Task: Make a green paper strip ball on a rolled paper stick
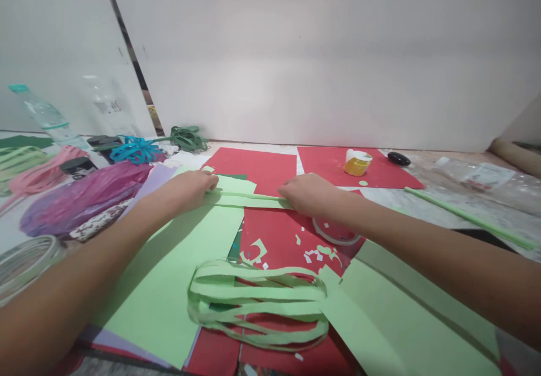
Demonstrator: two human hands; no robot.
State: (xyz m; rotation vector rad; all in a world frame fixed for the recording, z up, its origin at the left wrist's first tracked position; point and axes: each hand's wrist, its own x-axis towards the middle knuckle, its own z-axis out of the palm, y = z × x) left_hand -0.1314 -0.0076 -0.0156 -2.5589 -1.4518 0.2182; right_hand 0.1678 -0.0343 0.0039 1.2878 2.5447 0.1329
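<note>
A light green paper strip (249, 199) is stretched level between my two hands. My left hand (195, 189) grips its left end, above a light green sheet (177, 263). My right hand (307, 193) pinches the other end, over red paper (270, 226). The strip seems to have a lengthwise fold or a second layer along its upper edge. Nearer to me lies a looped bundle of light green paper strips (262, 294). Another light green sheet (406, 302) lies partly under my right forearm. Both sets of fingertips are partly hidden.
Paper scraps (315, 255) and a ring (336, 235) lie by my right wrist. Behind stand a yellow jar (357, 163) and a black oval object (398, 158). Tape rolls (29, 263), a purple bag (84, 195) and bottles (46, 116) crowd the left. A thin green stick (465, 215) lies right.
</note>
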